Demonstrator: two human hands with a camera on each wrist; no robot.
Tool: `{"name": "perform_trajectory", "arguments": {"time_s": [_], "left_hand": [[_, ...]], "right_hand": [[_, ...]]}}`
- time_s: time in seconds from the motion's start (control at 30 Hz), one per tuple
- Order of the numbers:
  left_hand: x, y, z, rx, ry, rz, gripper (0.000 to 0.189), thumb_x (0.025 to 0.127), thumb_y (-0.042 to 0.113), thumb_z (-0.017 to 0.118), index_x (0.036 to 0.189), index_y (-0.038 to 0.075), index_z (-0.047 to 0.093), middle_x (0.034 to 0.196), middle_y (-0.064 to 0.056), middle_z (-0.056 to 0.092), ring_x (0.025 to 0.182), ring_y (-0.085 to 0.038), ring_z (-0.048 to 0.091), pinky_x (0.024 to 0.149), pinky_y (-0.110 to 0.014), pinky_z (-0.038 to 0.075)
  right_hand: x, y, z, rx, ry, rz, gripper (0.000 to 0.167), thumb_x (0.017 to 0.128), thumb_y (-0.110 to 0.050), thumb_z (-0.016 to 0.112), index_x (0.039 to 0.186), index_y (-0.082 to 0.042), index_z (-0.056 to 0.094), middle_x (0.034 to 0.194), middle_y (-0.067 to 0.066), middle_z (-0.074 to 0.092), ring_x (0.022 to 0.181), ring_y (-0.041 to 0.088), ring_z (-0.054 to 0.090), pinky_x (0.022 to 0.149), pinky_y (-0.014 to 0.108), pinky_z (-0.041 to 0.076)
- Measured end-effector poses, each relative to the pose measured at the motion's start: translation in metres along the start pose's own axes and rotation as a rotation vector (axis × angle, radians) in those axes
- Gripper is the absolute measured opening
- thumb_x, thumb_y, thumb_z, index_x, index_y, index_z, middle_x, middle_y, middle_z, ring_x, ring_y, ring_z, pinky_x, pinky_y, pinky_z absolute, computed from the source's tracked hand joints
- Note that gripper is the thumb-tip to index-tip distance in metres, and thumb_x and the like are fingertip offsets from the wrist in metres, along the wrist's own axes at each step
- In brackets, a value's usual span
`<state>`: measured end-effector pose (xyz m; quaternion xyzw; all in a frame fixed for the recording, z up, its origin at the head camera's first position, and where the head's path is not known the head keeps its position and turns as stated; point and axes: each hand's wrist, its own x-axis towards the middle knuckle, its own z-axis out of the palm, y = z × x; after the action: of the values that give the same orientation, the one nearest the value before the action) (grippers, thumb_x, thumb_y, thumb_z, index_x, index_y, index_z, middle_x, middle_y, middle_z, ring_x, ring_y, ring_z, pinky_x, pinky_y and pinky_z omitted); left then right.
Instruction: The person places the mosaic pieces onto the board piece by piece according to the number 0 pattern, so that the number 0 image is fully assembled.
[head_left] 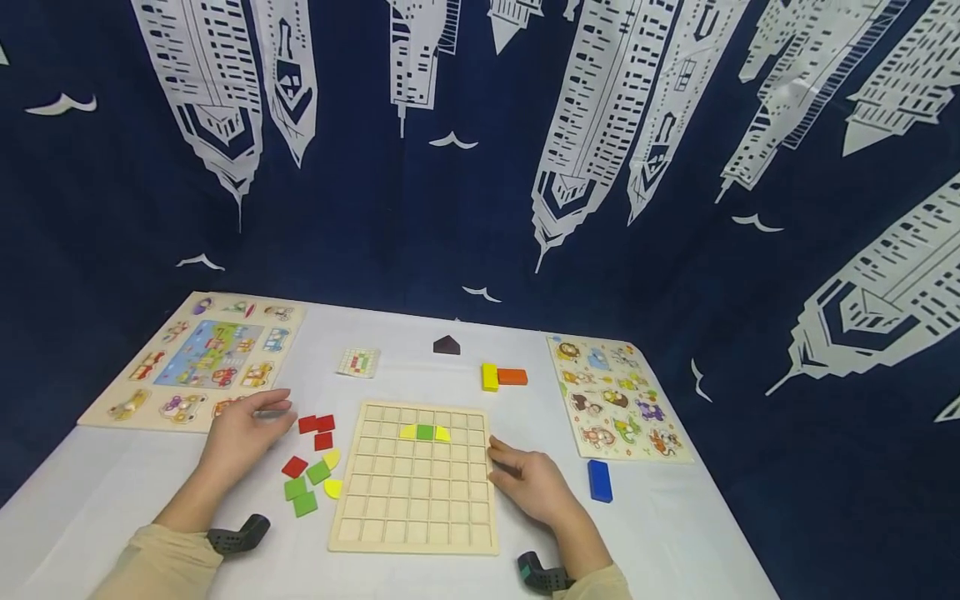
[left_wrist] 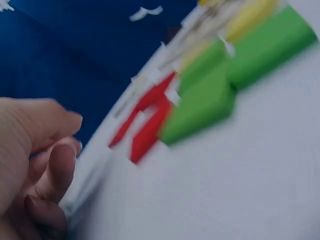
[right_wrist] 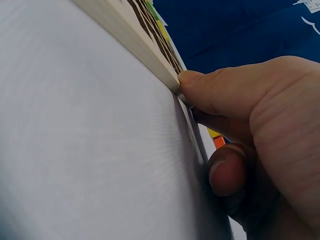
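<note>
Far left, a vehicle puzzle board lies on the table, presumably parked to give you working room. Your left hand is just beside its near right corner, fingers loosely bent, nothing visible between them. Next right: loose red squares, green squares and yellow quarter-rounds, likely bunched there for easy left-hand reach. Farther back, a small pattern card, probably placed to stay in your sight line. Mid-table, the grid board lies flat; a green square sits between two yellow pieces in its far part. Beyond it: dark piece, then yellow block beside orange block. Your right hand has thumb and index spread apart, tips at the grid board's right edge, likely steadying it. Farther right, blue block and animal puzzle board, seemingly kept aside.
</note>
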<state>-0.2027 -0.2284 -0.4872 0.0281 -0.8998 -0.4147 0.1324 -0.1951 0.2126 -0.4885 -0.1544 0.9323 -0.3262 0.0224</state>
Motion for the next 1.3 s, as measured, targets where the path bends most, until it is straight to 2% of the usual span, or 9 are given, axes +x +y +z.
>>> {"name": "perform_trajectory", "arguments": {"time_s": [0.07, 0.1, 0.17, 0.27, 0.4, 0.83, 1.07, 1.2, 1.3], "left_hand": [[0.001, -0.005, 0.006, 0.012, -0.031, -0.008, 0.046, 0.093, 0.021, 0.075, 0.135, 0.006, 0.065, 0.12, -0.017, 0.074, 0.107, -0.037, 0.069, 0.074, -0.029, 0.053], [0.001, -0.006, 0.008, 0.02, -0.043, -0.008, 0.046, 0.092, 0.022, 0.076, 0.135, 0.007, 0.065, 0.121, -0.017, 0.074, 0.105, -0.037, 0.07, 0.074, -0.031, 0.053], [0.002, -0.006, 0.011, 0.052, -0.064, -0.002, 0.048, 0.091, 0.023, 0.078, 0.134, 0.008, 0.066, 0.121, -0.016, 0.074, 0.093, -0.033, 0.071, 0.071, -0.03, 0.051], [0.002, -0.003, 0.011, 0.113, -0.095, 0.011, 0.049, 0.087, 0.026, 0.082, 0.131, 0.011, 0.069, 0.121, -0.015, 0.074, 0.076, -0.022, 0.063, 0.064, -0.029, 0.047], [0.001, 0.001, 0.01, 0.162, -0.126, 0.013, 0.047, 0.084, 0.028, 0.085, 0.127, 0.013, 0.071, 0.121, -0.014, 0.073, 0.072, -0.017, 0.055, 0.062, -0.03, 0.043], [-0.002, 0.0, 0.008, 0.173, -0.075, 0.051, 0.04, 0.086, 0.02, 0.083, 0.123, 0.01, 0.073, 0.115, -0.015, 0.075, 0.07, -0.015, 0.059, 0.062, -0.029, 0.045], [-0.002, 0.0, 0.008, 0.137, -0.07, 0.026, 0.04, 0.087, 0.022, 0.082, 0.124, 0.01, 0.072, 0.118, -0.015, 0.074, 0.078, -0.018, 0.064, 0.063, -0.028, 0.048], [-0.004, 0.006, 0.009, 0.091, -0.064, 0.01, 0.041, 0.088, 0.024, 0.082, 0.126, 0.01, 0.071, 0.119, -0.016, 0.073, 0.07, -0.015, 0.062, 0.057, -0.025, 0.048], [-0.009, 0.017, 0.014, 0.057, -0.059, 0.042, 0.041, 0.088, 0.026, 0.083, 0.125, 0.012, 0.071, 0.114, -0.012, 0.074, 0.061, -0.013, 0.059, 0.049, -0.024, 0.044]], "right_hand": [[-0.001, 0.002, 0.0, 0.001, 0.003, 0.002, 0.04, 0.095, -0.024, 0.074, 0.132, -0.011, 0.07, 0.148, -0.006, 0.058, 0.139, 0.024, 0.054, 0.113, 0.049, 0.042], [-0.001, 0.003, 0.0, 0.0, 0.004, 0.001, 0.04, 0.095, -0.024, 0.073, 0.132, -0.011, 0.07, 0.148, -0.005, 0.058, 0.139, 0.024, 0.054, 0.113, 0.049, 0.042], [-0.002, 0.004, 0.0, 0.009, 0.005, 0.004, 0.04, 0.095, -0.024, 0.073, 0.133, -0.011, 0.07, 0.148, -0.006, 0.058, 0.139, 0.024, 0.054, 0.113, 0.049, 0.042], [-0.003, 0.003, 0.0, 0.026, 0.009, 0.006, 0.04, 0.095, -0.024, 0.073, 0.133, -0.011, 0.069, 0.148, -0.006, 0.057, 0.139, 0.023, 0.053, 0.114, 0.049, 0.041], [-0.004, 0.001, 0.001, 0.032, 0.014, 0.011, 0.041, 0.095, -0.023, 0.074, 0.133, -0.01, 0.069, 0.148, -0.007, 0.057, 0.14, 0.023, 0.053, 0.114, 0.048, 0.041], [-0.003, -0.004, 0.0, 0.018, 0.012, -0.005, 0.04, 0.094, -0.022, 0.073, 0.132, -0.01, 0.069, 0.147, -0.005, 0.058, 0.138, 0.022, 0.055, 0.113, 0.047, 0.043], [-0.002, -0.006, 0.001, 0.01, 0.0, -0.007, 0.04, 0.095, -0.023, 0.073, 0.133, -0.011, 0.069, 0.149, -0.006, 0.057, 0.139, 0.021, 0.054, 0.113, 0.047, 0.042], [-0.002, -0.005, 0.002, -0.006, 0.001, -0.006, 0.041, 0.095, -0.025, 0.073, 0.133, -0.011, 0.069, 0.148, -0.006, 0.057, 0.139, 0.021, 0.054, 0.113, 0.048, 0.042], [-0.002, -0.005, 0.003, -0.01, 0.001, -0.01, 0.041, 0.095, -0.026, 0.073, 0.133, -0.012, 0.07, 0.148, -0.007, 0.057, 0.138, 0.021, 0.055, 0.112, 0.048, 0.043]]}}
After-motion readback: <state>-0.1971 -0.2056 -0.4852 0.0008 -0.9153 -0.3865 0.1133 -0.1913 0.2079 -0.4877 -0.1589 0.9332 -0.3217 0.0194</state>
